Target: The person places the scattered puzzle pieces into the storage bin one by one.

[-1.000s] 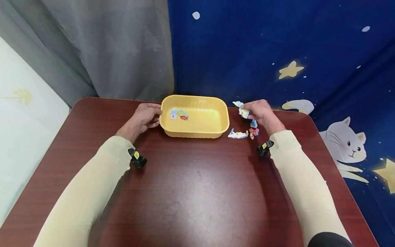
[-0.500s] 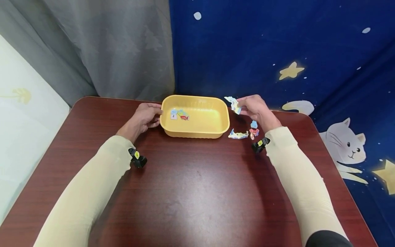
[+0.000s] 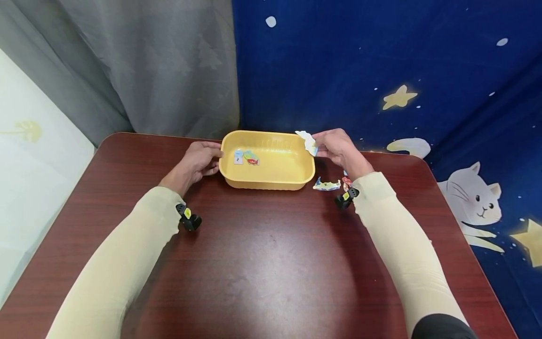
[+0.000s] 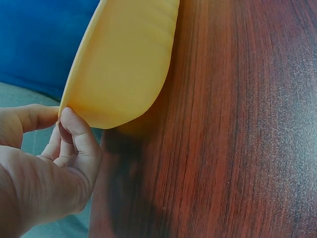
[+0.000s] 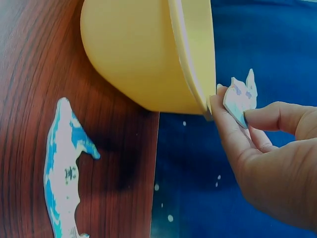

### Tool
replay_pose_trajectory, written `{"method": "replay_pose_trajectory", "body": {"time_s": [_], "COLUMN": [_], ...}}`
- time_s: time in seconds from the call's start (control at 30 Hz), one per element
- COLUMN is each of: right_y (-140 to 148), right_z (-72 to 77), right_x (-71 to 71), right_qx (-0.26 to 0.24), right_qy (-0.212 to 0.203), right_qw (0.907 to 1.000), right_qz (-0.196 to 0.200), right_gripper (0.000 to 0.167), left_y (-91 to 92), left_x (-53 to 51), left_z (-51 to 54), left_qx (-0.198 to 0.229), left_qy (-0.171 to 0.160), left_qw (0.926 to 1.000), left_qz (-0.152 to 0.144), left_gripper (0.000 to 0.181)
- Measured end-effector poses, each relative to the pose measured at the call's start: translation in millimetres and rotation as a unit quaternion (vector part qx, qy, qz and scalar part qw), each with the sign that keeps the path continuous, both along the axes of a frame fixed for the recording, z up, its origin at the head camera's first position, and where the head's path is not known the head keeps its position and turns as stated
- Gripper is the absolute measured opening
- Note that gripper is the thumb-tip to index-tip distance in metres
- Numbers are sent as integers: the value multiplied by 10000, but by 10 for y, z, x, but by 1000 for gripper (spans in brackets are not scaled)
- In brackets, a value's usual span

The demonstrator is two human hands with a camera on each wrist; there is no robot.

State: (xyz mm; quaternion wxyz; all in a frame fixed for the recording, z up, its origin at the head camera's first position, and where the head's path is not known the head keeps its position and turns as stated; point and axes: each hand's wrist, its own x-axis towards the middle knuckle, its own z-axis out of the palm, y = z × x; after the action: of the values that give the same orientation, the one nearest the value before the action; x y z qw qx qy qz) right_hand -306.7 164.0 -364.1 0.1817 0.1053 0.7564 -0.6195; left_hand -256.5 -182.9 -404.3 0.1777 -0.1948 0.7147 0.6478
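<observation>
A yellow basin (image 3: 267, 184) stands at the table's back edge. My left hand (image 3: 199, 161) pinches its left rim; in the left wrist view the thumb and fingertips of the left hand (image 4: 54, 158) meet on the rim. At the basin's right end, my right hand (image 3: 338, 147) pinches a pale, irregular flat piece (image 3: 309, 143) over the rim. The right wrist view shows that piece (image 5: 239, 102) between thumb and fingers of the right hand (image 5: 272, 148), beside the basin's rim. Inside the basin lie a small blue-and-white piece (image 3: 238, 157) and a green-and-red piece (image 3: 251, 158).
A white-and-blue elongated piece (image 3: 326, 184) lies on the table (image 3: 262, 254) right of the basin. A red piece (image 3: 346, 181) beside it is partly hidden by the right wrist's camera. Grey and blue curtains (image 3: 322, 66) hang behind the table.
My right hand has moved left with the pale piece, from the table right of the basin to the basin's right rim. The left hand and the basin have stayed in place.
</observation>
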Motion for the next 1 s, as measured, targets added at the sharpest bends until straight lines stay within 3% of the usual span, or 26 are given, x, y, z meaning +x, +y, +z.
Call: {"method": "replay_pose_trajectory", "body": {"time_s": [0.5,1.0], "right_y": [-320,-568], "right_z": [-85,-242], "right_x": [22,10], "right_qx": [30,-43], "right_qy": [-224,-170], "right_qw": [9997,9998], "right_qz": [55,47], "right_gripper": [36,35], "left_y": [-3,-16], "left_x": [5,13], "left_z": [1,22], "left_qx": [25,139], "left_qy": [3,-10], "left_qw": [10000,9999], "left_qz": [-4,-59], "left_gripper": [35,37]}}
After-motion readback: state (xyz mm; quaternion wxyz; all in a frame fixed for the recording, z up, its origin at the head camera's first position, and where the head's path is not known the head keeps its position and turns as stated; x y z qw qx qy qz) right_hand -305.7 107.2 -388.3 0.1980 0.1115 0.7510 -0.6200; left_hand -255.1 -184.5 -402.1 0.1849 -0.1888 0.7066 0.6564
